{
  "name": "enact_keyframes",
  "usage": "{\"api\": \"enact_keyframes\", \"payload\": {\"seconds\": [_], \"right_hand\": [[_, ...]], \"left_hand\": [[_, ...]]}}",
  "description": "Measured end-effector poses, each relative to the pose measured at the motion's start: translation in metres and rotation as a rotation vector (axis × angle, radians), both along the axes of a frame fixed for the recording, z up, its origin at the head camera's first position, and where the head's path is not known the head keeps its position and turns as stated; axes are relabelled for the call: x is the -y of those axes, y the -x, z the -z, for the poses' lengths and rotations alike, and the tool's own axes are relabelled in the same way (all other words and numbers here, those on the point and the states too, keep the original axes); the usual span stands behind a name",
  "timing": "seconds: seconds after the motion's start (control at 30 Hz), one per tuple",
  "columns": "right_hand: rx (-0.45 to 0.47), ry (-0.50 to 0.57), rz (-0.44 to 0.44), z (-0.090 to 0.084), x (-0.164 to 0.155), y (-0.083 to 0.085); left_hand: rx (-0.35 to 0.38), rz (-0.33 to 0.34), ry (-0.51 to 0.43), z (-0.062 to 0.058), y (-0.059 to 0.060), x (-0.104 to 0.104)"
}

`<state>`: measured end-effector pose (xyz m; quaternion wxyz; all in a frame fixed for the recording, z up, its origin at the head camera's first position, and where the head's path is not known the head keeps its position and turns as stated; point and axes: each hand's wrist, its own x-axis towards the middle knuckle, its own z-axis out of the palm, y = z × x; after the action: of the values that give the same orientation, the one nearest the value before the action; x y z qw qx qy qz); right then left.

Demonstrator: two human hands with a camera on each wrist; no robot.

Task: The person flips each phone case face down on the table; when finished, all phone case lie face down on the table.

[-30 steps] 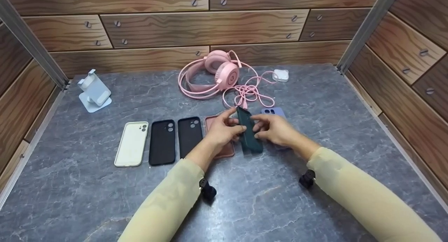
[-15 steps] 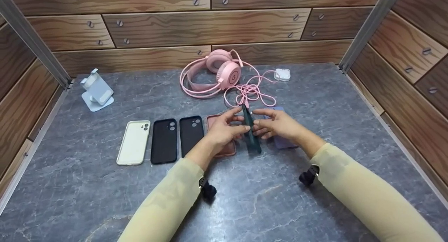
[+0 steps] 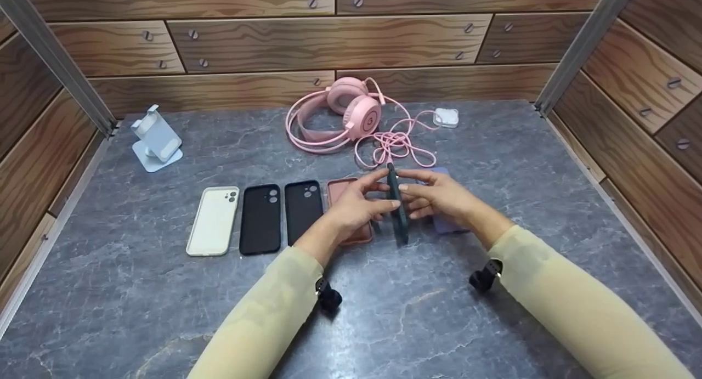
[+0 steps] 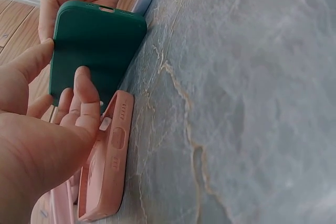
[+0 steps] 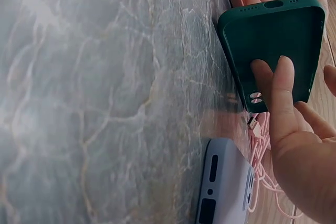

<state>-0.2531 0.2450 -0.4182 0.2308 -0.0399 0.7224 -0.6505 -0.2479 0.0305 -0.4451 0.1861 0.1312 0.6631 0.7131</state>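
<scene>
Left hand (image 3: 354,206) and right hand (image 3: 447,197) hold a dark-green, rectangular, plastic-looking phone case (image 4: 94,48); slackness could tip it toward the grey counter's right edge (image 3: 613,228).

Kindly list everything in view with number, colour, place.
Green phone case: 1, green, centre
Cream case: 1, cream, left
Black cases: 2, black, next
Pink case: 1, pink, next
Lavender case: 1, lavender, right
Corded headphones: 1, pink, back
Small box: 1, white, back right
Phone stand: 1, blue, back left
Tabletop: 1, grey, underneath
Walls: 3, brown, around
Metal posts: 2, grey, corners
Cameras: 2, black, wrists
Sleeves: 2, yellow, forearms
Left grip: 1, bare, on green phone case
Right grip: 1, bare, likewise
</scene>
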Motion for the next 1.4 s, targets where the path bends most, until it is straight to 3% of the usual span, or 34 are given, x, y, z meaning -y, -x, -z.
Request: {"api": "enact_keyframes", "payload": {"seconds": [0.53,0.87,1.2,1.4], "right_hand": [[-0.023,-0.018,0.019,-0.001,0.000,0.002],[-0.045,-0.034,0.032,-0.005,-0.001,0.001],[-0.037,-0.051,0.055,-0.005,-0.002,0.001],[-0.025,-0.039,0.073,-0.006,-0.003,0.000]], "left_hand": [[-0.013,0.021,0.010,-0.002,0.000,-0.004],[-0.033,0.003,0.093,-0.006,-0.002,-0.006],[-0.030,0.001,0.103,-0.006,-0.001,-0.010],[-0.065,-0.012,0.142,-0.006,-0.001,-0.013]]}}
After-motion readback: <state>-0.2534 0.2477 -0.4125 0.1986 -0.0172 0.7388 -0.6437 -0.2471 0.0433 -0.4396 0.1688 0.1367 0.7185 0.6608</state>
